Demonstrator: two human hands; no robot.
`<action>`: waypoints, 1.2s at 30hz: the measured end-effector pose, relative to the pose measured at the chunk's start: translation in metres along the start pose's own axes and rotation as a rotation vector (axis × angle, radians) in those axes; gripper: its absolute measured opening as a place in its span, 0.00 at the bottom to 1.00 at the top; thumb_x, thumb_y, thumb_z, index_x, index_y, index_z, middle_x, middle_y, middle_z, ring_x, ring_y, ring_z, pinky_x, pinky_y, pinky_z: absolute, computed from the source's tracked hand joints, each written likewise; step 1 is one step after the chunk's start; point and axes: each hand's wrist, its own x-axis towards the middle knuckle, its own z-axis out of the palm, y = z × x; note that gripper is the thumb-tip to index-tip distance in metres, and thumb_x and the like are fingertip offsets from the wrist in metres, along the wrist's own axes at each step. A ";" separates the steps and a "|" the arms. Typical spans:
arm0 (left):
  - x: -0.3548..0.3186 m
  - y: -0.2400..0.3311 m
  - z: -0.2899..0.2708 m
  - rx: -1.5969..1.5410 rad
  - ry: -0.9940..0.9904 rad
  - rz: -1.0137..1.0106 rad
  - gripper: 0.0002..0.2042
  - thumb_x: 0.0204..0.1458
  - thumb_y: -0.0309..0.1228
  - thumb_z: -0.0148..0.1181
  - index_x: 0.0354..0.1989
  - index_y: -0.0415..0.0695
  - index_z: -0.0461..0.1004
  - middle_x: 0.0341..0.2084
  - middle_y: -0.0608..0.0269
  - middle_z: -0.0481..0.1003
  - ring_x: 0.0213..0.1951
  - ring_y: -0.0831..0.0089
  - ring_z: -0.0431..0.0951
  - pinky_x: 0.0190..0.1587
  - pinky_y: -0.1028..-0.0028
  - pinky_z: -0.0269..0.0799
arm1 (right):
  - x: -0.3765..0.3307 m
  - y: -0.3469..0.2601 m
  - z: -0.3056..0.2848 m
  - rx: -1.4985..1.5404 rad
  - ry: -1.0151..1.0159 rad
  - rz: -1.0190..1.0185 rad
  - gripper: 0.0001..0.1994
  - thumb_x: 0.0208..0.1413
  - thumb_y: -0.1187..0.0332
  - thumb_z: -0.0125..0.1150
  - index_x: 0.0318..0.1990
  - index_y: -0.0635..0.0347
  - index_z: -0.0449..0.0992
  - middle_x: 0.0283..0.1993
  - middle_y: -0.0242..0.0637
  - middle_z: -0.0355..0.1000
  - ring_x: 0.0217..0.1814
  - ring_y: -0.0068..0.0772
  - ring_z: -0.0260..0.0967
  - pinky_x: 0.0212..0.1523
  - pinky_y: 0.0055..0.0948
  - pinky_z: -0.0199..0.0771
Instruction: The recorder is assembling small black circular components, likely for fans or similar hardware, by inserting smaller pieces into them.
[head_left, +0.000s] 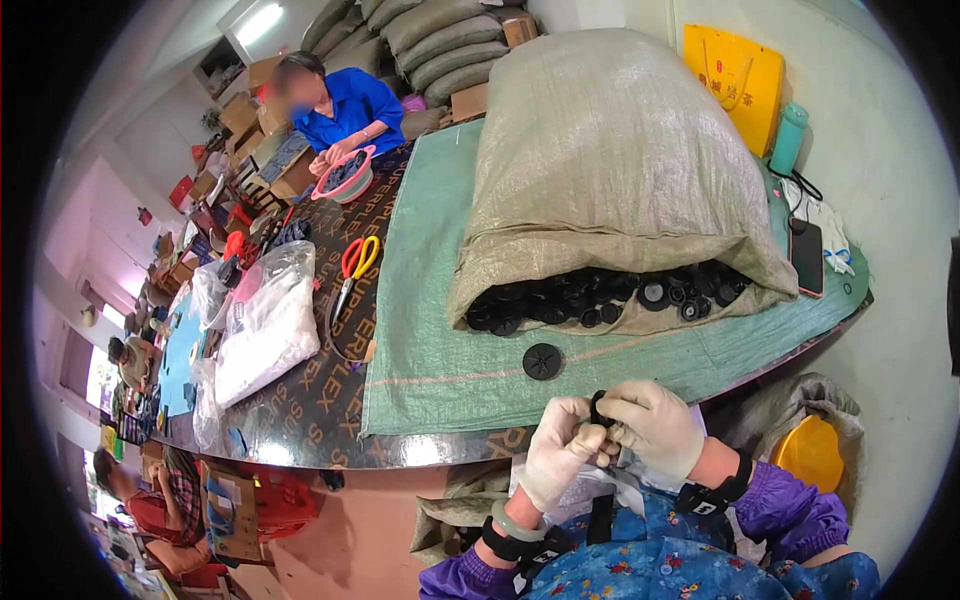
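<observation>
Both hands wear pale fingertip-less or thin white gloves and meet at the table's near edge. My left hand [556, 456] is closed, its fingers pinched around a small black round part [598, 408]. My right hand [655, 428] is closed on the same part from the other side; the fingers hide most of it. Just beyond them, a black disc with radial ribs [542, 361] lies flat on the green woven sheet [425, 300]. Farther back lies a big woven sack [610, 150], its mouth facing me and full of black round parts [600, 312].
Yellow-and-red-handled scissors [352, 270] and plastic bags [270, 330] lie to the left. A phone [806, 258], turquoise bottle [788, 138] and yellow bag [733, 85] stand or lie at right. Across the table, a person in blue [350, 110] works at a pink basket [345, 180].
</observation>
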 end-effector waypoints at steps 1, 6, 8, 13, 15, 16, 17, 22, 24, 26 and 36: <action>0.000 0.001 -0.001 0.029 -0.019 -0.024 0.23 0.55 0.34 0.59 0.55 0.39 0.60 0.34 0.60 0.73 0.31 0.77 0.74 0.33 0.79 0.72 | -0.001 0.000 -0.001 0.016 -0.028 -0.014 0.12 0.50 0.66 0.58 0.43 0.55 0.73 0.43 0.39 0.70 0.41 0.44 0.70 0.39 0.34 0.72; 0.004 -0.002 -0.003 0.459 -0.027 0.165 0.33 0.50 0.40 0.65 0.60 0.38 0.59 0.41 0.60 0.70 0.35 0.76 0.73 0.35 0.78 0.70 | -0.012 0.009 0.011 0.279 0.083 0.168 0.13 0.53 0.65 0.59 0.45 0.57 0.71 0.43 0.40 0.69 0.39 0.37 0.70 0.41 0.31 0.71; 0.006 -0.005 -0.002 0.871 0.027 0.538 0.32 0.50 0.40 0.64 0.59 0.39 0.59 0.46 0.61 0.68 0.38 0.77 0.72 0.35 0.77 0.70 | -0.014 0.008 0.017 0.787 0.050 0.478 0.15 0.54 0.63 0.59 0.47 0.58 0.70 0.42 0.40 0.68 0.39 0.34 0.69 0.42 0.30 0.70; 0.001 -0.008 -0.006 0.544 0.033 0.243 0.29 0.49 0.40 0.65 0.56 0.39 0.63 0.44 0.58 0.69 0.37 0.72 0.73 0.36 0.77 0.71 | -0.008 0.009 0.006 0.318 -0.018 0.208 0.14 0.55 0.66 0.58 0.48 0.58 0.70 0.44 0.40 0.69 0.43 0.32 0.70 0.44 0.28 0.70; -0.003 -0.007 -0.007 0.206 0.024 -0.014 0.28 0.48 0.39 0.65 0.55 0.38 0.65 0.44 0.55 0.69 0.37 0.68 0.73 0.37 0.76 0.72 | -0.007 0.006 0.003 0.103 0.008 0.027 0.14 0.55 0.66 0.58 0.47 0.59 0.70 0.45 0.40 0.70 0.43 0.31 0.70 0.43 0.28 0.70; -0.003 0.000 -0.005 0.140 0.019 -0.073 0.27 0.48 0.39 0.65 0.54 0.38 0.65 0.44 0.54 0.69 0.38 0.67 0.74 0.37 0.76 0.72 | -0.006 0.004 0.004 0.067 0.041 -0.020 0.13 0.56 0.66 0.57 0.47 0.60 0.70 0.44 0.40 0.70 0.42 0.30 0.71 0.42 0.27 0.71; -0.002 0.005 -0.004 0.074 0.014 -0.133 0.27 0.48 0.39 0.65 0.54 0.38 0.66 0.45 0.53 0.69 0.38 0.65 0.74 0.37 0.75 0.72 | -0.006 0.002 0.005 0.031 0.074 -0.067 0.13 0.56 0.66 0.57 0.46 0.60 0.70 0.43 0.40 0.71 0.42 0.30 0.71 0.41 0.27 0.71; 0.007 0.005 0.008 1.089 0.014 0.538 0.27 0.45 0.36 0.67 0.53 0.39 0.67 0.46 0.51 0.68 0.41 0.58 0.74 0.41 0.71 0.73 | -0.009 0.011 0.007 0.501 -0.010 0.475 0.13 0.59 0.61 0.53 0.42 0.63 0.71 0.36 0.39 0.72 0.36 0.27 0.70 0.39 0.26 0.71; 0.008 0.004 0.008 1.121 0.005 0.560 0.27 0.45 0.34 0.67 0.53 0.39 0.67 0.47 0.51 0.68 0.43 0.57 0.73 0.42 0.70 0.73 | -0.006 0.012 0.000 0.530 -0.046 0.523 0.14 0.60 0.61 0.52 0.41 0.65 0.72 0.34 0.37 0.71 0.36 0.24 0.68 0.40 0.26 0.70; 0.008 0.003 0.008 1.110 0.034 0.590 0.27 0.44 0.34 0.67 0.53 0.40 0.66 0.47 0.51 0.67 0.44 0.56 0.73 0.43 0.69 0.73 | -0.003 0.008 0.001 0.561 -0.025 0.522 0.14 0.59 0.61 0.52 0.42 0.65 0.72 0.35 0.37 0.72 0.37 0.23 0.68 0.40 0.25 0.70; 0.003 0.006 0.006 0.102 -0.055 -0.048 0.31 0.52 0.43 0.62 0.57 0.36 0.60 0.32 0.61 0.72 0.28 0.79 0.71 0.31 0.80 0.68 | -0.009 0.003 0.003 0.058 0.077 -0.046 0.13 0.55 0.64 0.56 0.46 0.57 0.72 0.44 0.42 0.70 0.41 0.47 0.68 0.41 0.37 0.71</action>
